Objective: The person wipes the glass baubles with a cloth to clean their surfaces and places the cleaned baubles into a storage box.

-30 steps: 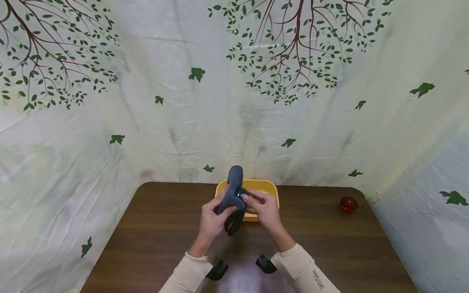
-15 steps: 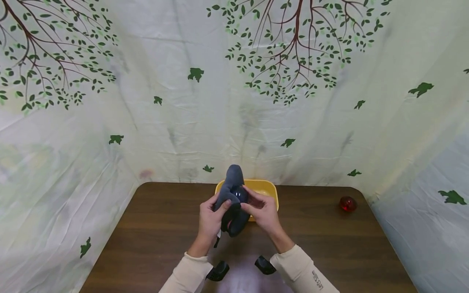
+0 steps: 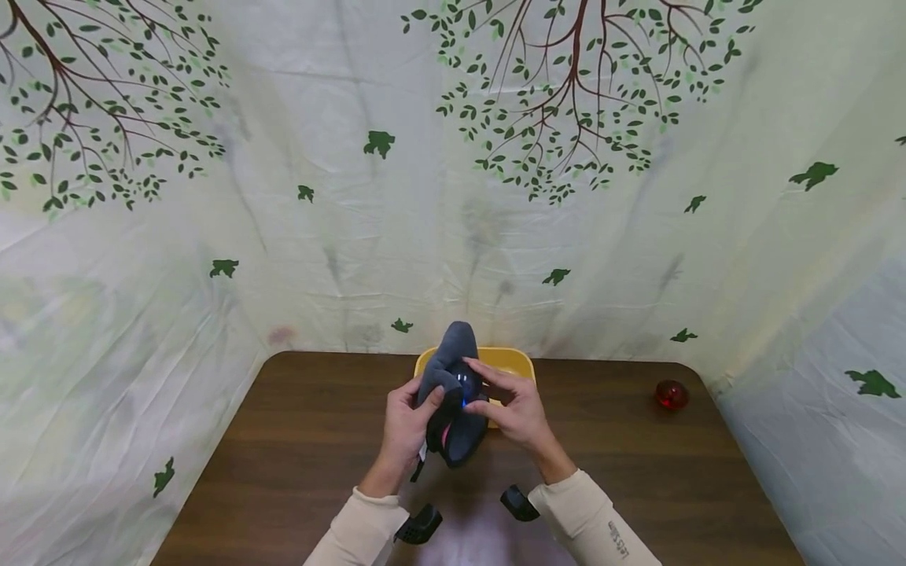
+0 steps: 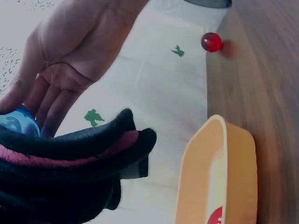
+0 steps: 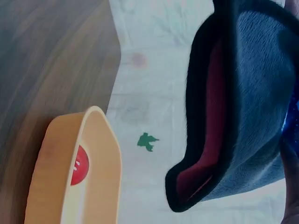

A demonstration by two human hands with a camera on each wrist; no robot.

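My left hand (image 3: pixel 403 428) grips a soft dark blue-grey plush piece (image 3: pixel 454 350) with black edging and a pink inside, its exact kind unclear. The plush is held up before the yellow tub, its top end pointing away from me. A shiny clear-blue ball (image 3: pixel 467 383) sits against the plush's right side. Thumb and fingers of my right hand (image 3: pixel 520 405) pinch this ball. In the left wrist view the blue ball (image 4: pixel 21 123) shows behind the dark plush folds. The right wrist view has the pink slit of the plush (image 5: pixel 212 112) facing the camera.
A yellow plastic tub (image 3: pixel 513 360) stands at the table's far edge, partly hidden by the plush and hands. Inside it lies a red round thing with white marks (image 5: pixel 80 165). A clear red ball (image 3: pixel 671 395) rests on the brown table (image 3: pixel 318 440) at the far right.
The plush has turned in my left hand, and its black lower part shows more. The blue ball has become more visible, and my right-hand fingers have spread wider around it.
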